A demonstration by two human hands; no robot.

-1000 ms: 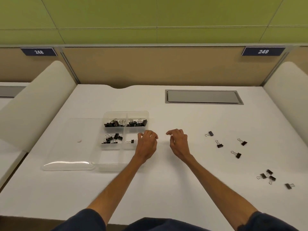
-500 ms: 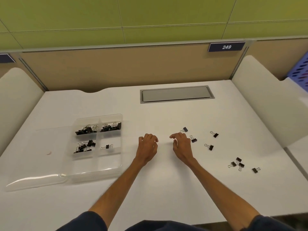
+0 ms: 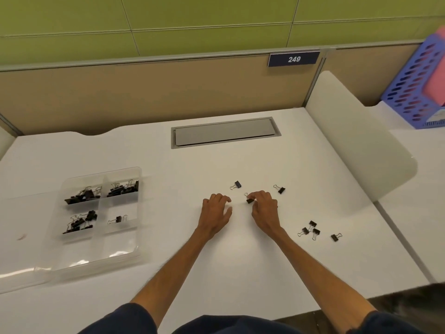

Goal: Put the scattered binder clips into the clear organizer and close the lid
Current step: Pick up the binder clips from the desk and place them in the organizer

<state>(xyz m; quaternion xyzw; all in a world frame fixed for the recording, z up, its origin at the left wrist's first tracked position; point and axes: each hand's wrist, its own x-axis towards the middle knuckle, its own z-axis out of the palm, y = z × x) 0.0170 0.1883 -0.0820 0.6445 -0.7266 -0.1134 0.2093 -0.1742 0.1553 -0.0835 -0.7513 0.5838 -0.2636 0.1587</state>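
Observation:
The clear organizer (image 3: 98,237) lies on the white desk at left, its lid (image 3: 21,266) open flat to its left; several black binder clips fill its far compartments. My right hand (image 3: 265,210) pinches a black binder clip (image 3: 249,200) at desk centre. My left hand (image 3: 215,210) rests beside it with relaxed fingers, holding nothing. Loose clips lie around: one (image 3: 236,185) just beyond my hands, one (image 3: 280,189) to the right, and a small group (image 3: 310,229) with a single clip (image 3: 336,236) at right.
A grey cable hatch (image 3: 224,132) is set into the desk behind my hands. White rounded dividers (image 3: 356,141) flank the desk. A blue basket (image 3: 419,88) stands on the neighbouring desk at far right. The desk's front edge runs near my elbows.
My view has swung to the right. My right hand has reached a clip on the desk and now pinches it; before, it held nothing. My left hand stays close beside it.

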